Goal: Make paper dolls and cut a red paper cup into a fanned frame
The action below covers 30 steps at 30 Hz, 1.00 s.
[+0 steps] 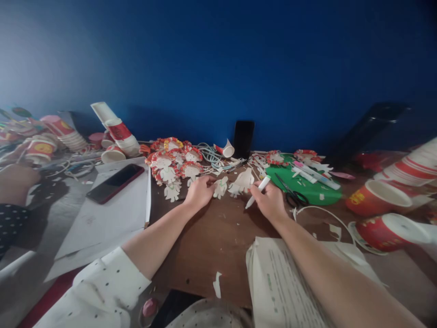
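Along the far edge, a blue wall (218, 68) backs the brown table (213, 246), and things crowd toward it, I'd guess so the middle can serve as working room. At left a white board (102, 218) lies flat, and at near right the printed paper (273, 282) lies under the right forearm. Beyond the board's left side, another person's arm (18, 182) reaches in. At right, the green sheet (327, 193) seems to do duty as a mat for tools. Many cups (123, 136) sit nested, probably to save room. Left of centre, finished-looking figures (167, 171) are heaped out of the arms' way.

Between all this are the hands: the left hand (200, 193) bent low at the table, the right hand (270, 200) curled as for writing. One phone (116, 183) lies on the board; the far phone (243, 139) leans upright, perhaps to face its owner. Open scissors (296, 197) rest at the green sheet's edge, within easy reach. A pale cutout (243, 181) sits just beside the right fingertips. The right hand pinches a white marker (261, 189), slanted, lower end toward the table. At the left fingertips is a small figure (221, 187); whether they pinch or only steady it, I cannot tell. A scrap (217, 284) lies near.
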Motion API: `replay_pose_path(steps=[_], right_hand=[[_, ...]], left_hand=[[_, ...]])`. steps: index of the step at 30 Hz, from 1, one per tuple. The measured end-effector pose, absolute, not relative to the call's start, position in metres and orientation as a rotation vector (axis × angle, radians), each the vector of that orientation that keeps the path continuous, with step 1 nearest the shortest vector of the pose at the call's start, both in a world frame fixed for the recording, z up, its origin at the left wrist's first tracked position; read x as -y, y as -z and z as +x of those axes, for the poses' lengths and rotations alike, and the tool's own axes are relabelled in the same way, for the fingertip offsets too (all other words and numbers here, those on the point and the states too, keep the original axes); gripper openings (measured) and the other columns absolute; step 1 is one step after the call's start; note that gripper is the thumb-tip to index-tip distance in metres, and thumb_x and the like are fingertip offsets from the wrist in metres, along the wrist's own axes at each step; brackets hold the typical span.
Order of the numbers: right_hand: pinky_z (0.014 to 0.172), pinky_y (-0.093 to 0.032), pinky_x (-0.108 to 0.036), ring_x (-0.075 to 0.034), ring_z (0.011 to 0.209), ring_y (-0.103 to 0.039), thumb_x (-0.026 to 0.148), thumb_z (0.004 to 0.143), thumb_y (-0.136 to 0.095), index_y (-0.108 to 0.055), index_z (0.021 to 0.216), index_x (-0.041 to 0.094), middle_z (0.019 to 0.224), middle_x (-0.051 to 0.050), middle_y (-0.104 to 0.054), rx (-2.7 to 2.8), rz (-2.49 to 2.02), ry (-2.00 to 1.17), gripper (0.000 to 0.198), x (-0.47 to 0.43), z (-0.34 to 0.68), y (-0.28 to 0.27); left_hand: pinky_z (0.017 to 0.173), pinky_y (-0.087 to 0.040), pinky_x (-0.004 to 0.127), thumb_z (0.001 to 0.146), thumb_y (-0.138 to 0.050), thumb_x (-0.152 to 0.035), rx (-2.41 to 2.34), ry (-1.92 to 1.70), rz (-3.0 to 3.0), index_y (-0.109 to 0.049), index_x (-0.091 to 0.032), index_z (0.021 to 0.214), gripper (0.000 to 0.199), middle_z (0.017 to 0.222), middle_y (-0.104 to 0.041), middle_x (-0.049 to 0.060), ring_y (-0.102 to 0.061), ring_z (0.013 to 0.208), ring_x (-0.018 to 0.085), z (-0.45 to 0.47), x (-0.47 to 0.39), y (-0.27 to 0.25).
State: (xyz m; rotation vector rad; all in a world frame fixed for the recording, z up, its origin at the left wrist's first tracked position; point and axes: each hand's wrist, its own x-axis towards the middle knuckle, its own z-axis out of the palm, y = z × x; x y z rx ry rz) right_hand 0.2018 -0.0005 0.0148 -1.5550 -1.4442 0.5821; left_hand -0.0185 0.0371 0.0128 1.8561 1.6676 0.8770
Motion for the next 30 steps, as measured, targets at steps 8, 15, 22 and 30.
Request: replay_pose_path(steps=[8,15,22,30], right_hand=[[0.062,-0.039,-0.024,-0.016,0.059,-0.056,0.037,0.076,-0.057,-0.064,0.066,0.019,0.057,0.001,-0.061,1.435,-1.552,-0.567,0.022,-0.006,0.202,-0.011],[0.060,-0.040,-0.025,-0.016,0.056,-0.056,0.037,0.076,-0.057,-0.066,0.068,0.017,0.056,0.000,-0.062,1.427,-1.548,-0.569,0.023,-0.005,0.202,-0.013],[0.058,-0.041,-0.026,-0.016,0.053,-0.056,0.038,0.074,-0.059,-0.066,0.073,0.018,0.054,0.001,-0.060,1.362,-1.603,-0.597,0.021,-0.005,0.204,-0.012],[0.059,-0.041,-0.024,-0.016,0.059,-0.057,0.040,0.074,-0.059,-0.066,0.071,0.017,0.057,0.001,-0.062,1.391,-1.583,-0.624,0.024,-0.002,0.200,-0.012]], left_hand=[[0.059,-0.051,0.024,0.066,-0.072,-0.029,-1.221,-1.199,1.106,-0.063,-0.012,0.082,0.025,0.071,-0.065,0.001,-0.060,0.062,0.011,-0.013,-0.047,-0.002],[0.066,-0.056,0.026,0.067,-0.073,-0.016,-1.106,-1.192,0.927,-0.062,-0.010,0.079,0.018,0.072,-0.065,0.002,-0.063,0.065,0.011,-0.008,-0.042,-0.008],[0.071,-0.057,0.028,0.071,-0.068,-0.012,-1.133,-1.157,0.935,-0.062,-0.010,0.078,0.010,0.073,-0.063,0.001,-0.062,0.066,0.010,-0.004,-0.038,-0.011],[0.071,-0.054,0.031,0.077,-0.062,-0.020,-1.413,-1.025,1.417,-0.063,-0.015,0.089,0.013,0.076,-0.065,0.002,-0.062,0.067,0.013,-0.009,-0.037,-0.004]])
